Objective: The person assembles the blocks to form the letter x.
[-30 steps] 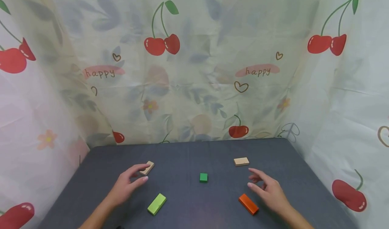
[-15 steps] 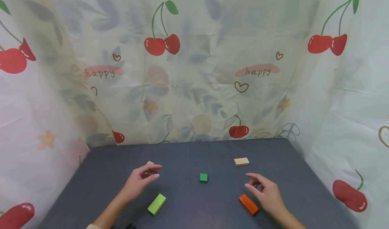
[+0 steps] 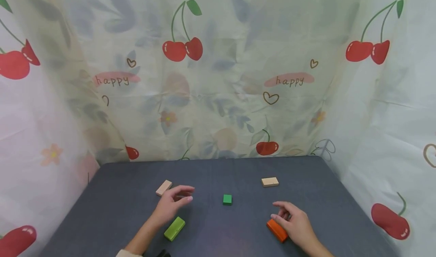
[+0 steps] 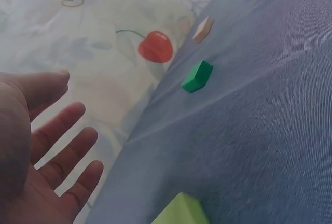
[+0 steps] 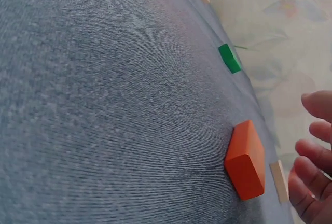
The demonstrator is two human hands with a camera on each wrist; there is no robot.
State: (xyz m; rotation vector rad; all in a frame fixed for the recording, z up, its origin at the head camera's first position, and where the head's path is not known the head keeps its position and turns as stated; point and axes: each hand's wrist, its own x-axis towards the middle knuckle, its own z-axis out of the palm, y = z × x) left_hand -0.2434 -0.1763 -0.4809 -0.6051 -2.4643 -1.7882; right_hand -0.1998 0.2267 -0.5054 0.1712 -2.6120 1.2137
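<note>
My left hand (image 3: 172, 203) hovers over the table with its fingers loosely bent and nothing between them. It is between a light green block (image 3: 175, 228) in front and a pale wooden block (image 3: 164, 187) behind. A small dark green block (image 3: 227, 200) lies to its right, near the table's middle. Over an orange block (image 3: 277, 230) on the right side hangs my right hand (image 3: 293, 223), fingers relaxed and holding nothing; it overlaps the block's edge in the head view. In the right wrist view the orange block (image 5: 245, 161) shows apart from the fingers.
A second pale wooden block (image 3: 270, 182) lies at the back right. The dark grey table (image 3: 211, 177) is bounded at the back and both sides by a hanging cloth (image 3: 218, 79) printed with cherries. A small black object (image 3: 164, 253) shows at the bottom edge.
My left hand has moved right, uncovering the left wooden block. My right hand has come nearer to me and slightly left, over the orange block. The blocks stay where they were.
</note>
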